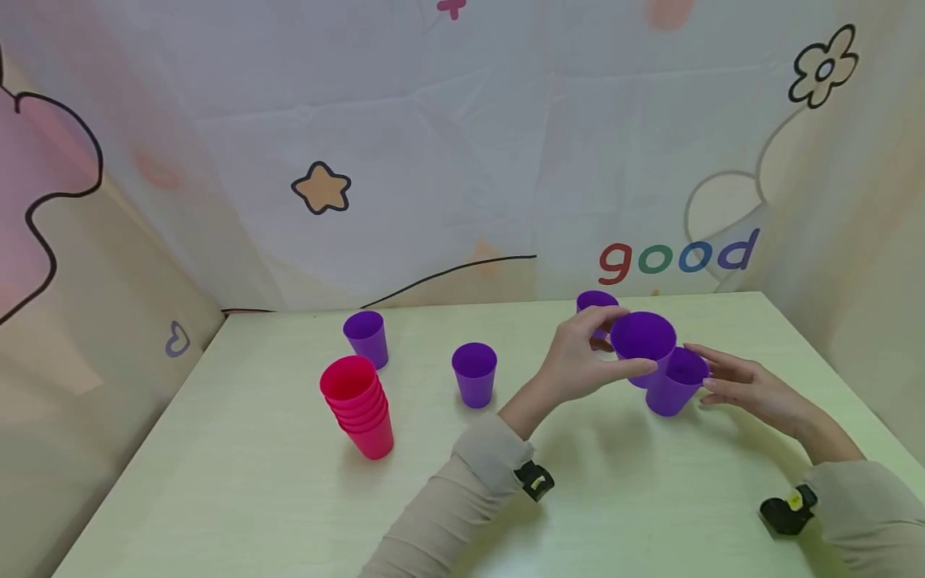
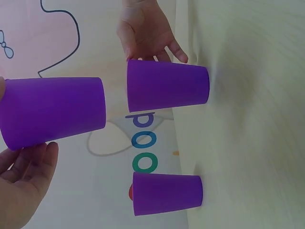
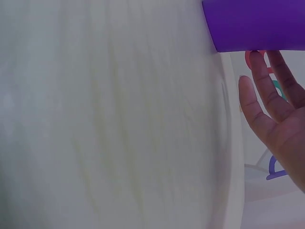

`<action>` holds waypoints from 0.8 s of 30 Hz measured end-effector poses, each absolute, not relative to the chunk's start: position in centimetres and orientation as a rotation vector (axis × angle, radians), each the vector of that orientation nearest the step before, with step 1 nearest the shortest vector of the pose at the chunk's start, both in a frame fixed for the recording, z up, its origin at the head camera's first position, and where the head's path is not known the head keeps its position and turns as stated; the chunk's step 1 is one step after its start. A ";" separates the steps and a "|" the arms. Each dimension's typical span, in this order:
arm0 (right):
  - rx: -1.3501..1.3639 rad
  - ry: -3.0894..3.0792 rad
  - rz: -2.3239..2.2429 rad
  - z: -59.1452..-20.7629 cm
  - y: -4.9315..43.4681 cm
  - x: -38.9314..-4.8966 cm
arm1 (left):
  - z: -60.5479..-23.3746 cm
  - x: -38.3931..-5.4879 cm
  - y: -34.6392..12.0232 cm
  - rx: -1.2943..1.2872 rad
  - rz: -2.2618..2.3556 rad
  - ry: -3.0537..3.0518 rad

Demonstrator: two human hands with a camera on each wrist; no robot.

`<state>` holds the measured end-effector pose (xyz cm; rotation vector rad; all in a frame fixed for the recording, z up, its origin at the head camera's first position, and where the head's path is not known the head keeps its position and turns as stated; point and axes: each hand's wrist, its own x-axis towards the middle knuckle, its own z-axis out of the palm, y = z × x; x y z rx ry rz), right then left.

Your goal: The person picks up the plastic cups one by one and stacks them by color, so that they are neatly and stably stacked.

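Observation:
My left hand [image 1: 578,360] grips a purple cup [image 1: 645,341] between thumb and fingers, mouth up. The left wrist view shows this cup [image 2: 55,112] raised off the table. Just right of it, a second purple cup [image 1: 670,395] stands upright on the table. My right hand [image 1: 755,395] is at that cup's right side, with its fingers extended and spread; the fingertips are right at its wall in the right wrist view, where the cup [image 3: 259,24] is partly cut off. Behind my left hand, a third purple cup [image 1: 596,299] stands upright, partly hidden.
Two more purple cups stand upright, one mid-table [image 1: 474,384] and another farther back on the left [image 1: 370,343]. In front of the latter is a nested stack of red cups [image 1: 374,437]. A printed cloth [image 1: 433,177] hangs behind the pale table [image 1: 238,498].

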<state>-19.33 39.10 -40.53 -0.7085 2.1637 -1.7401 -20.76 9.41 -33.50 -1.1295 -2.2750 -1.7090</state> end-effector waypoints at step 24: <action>-0.750 2.068 -1.832 -40.9 39.3 -19.5 | -33.8 -22.1 12.6 -0.909 -1.916 -2.364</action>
